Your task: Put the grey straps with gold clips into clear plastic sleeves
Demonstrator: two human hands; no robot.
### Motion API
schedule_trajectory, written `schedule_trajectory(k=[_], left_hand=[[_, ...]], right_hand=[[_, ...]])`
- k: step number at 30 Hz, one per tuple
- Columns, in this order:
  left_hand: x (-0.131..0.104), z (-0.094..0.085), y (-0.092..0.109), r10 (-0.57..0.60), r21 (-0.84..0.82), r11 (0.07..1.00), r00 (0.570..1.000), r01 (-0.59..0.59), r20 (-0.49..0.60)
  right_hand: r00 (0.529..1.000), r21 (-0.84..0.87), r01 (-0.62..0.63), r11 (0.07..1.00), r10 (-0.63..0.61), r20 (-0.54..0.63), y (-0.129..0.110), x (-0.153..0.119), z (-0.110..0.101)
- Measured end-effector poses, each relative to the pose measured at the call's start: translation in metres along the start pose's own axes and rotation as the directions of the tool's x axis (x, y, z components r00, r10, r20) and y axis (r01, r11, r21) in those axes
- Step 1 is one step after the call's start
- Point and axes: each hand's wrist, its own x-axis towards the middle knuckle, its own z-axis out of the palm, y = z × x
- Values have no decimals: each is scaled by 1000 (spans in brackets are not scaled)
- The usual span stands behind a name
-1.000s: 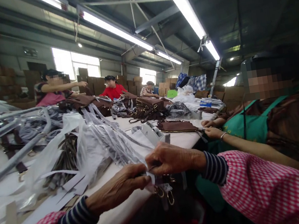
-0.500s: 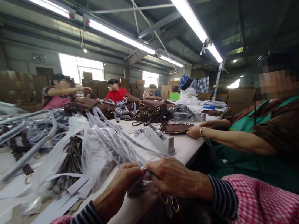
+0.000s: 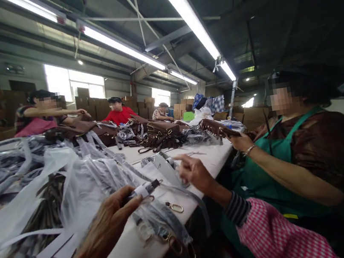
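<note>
My left hand (image 3: pixel 110 220) pinches a dark strap (image 3: pixel 151 187) with a white band around it, between thumb and fingers, above the table edge. Below it, plastic-sleeved strap lengths (image 3: pixel 172 217) with gold metal rings droop over the edge. My right hand (image 3: pixel 198 176) is raised at the grey tape dispenser (image 3: pixel 164 168), its index finger stretched out and the other fingers bent. Whether a fingertip touches the dispenser or its tape, I cannot tell. A gold oval clasp (image 3: pixel 175 207) lies on the table to the right of the strap.
Plastic-wrapped straps (image 3: pixel 105 171) and a bundle of dark straps (image 3: pixel 46 208) lie to the left with white paper strips. Brown bags (image 3: pixel 162 130) are piled farther back. At right, a co-worker in a green apron (image 3: pixel 264 184) holds a brown piece (image 3: pixel 215 127).
My hands have separated: the right has let go and moved up to the tape dispenser, while the left keeps the strap. The co-worker at right has lifted the brown piece. My view has turned right.
</note>
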Motion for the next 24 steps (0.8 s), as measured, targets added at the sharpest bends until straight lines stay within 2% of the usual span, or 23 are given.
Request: schedule_trajectory(k=[1, 3, 6, 9, 13, 17, 21, 24], left_hand=[[3, -3, -1, 32, 80, 996, 999, -30, -19], [6, -8, -5, 51, 181, 983, 998, -43, -42], [9, -10, -12, 33, 214, 977, 996, -16, -78], [9, -8, -19, 3, 178, 984, 997, 12, -81], [8, -7, -27, -28, 184, 982, 992, 50, -121], [8, -6, -30, -64, 163, 983, 992, 82, -113], [9, -5, -29, -80, 132, 987, 992, 91, -93], [9, -5, -27, -76, 132, 987, 992, 90, -103]], right_hand=[[996, -14, -57, 998, 56, -76, 8, 19, -12], [981, -34, -159, 987, 154, -120, 27, 49, -31], [954, -39, -298, 954, 297, -39, 52, 73, -41], [921, -2, -388, 922, 388, 32, 69, 80, -37], [869, 98, -494, 864, 493, 35, 82, 85, -30], [826, 208, -558, 803, 562, 46, 92, 91, -26], [825, 317, -540, 780, 564, 18, 95, 91, -22], [851, 400, -474, 784, 524, -19, 94, 80, -20]])
